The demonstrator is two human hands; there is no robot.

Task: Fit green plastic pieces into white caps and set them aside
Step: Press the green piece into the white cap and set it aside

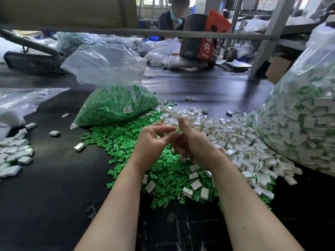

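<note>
Bag of pieces [116, 104] behind loose pieces [163, 167], caps [235, 142] right, table [54, 196] beneath

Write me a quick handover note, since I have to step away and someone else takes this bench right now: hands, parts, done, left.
Left hand and right hand meet above the piles, both pinching one white cap with a green piece partly in; finish pressing it.
Loose green pieces lie at centre, spilling from the open bag of green pieces. Empty white caps lie to the right.
Done: assembled caps at far left, plus the big bag of assembled caps at right.
Left: both loose piles.
</note>
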